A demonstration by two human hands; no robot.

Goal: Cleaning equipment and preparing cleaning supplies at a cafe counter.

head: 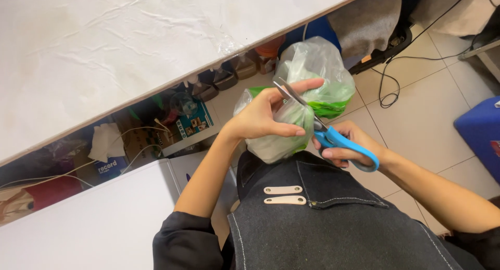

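Observation:
My left hand (271, 113) grips a clear plastic bag (312, 66) holding green contents, pinching it near its gathered middle above my lap. In my right hand (346, 145) is a pair of scissors with blue handles (344, 144). Their metal blades (294, 95) are open and reach up across the bag, beside my left fingers. I wear a dark denim apron (323, 218) with two pale strips on it.
A white table top (130, 51) covered in plastic film fills the upper left. Under it stand boxes, bottles and cables (172, 119). A white surface (94, 218) lies at lower left. A blue box (482, 134) and black cables (396, 77) are on the tiled floor to the right.

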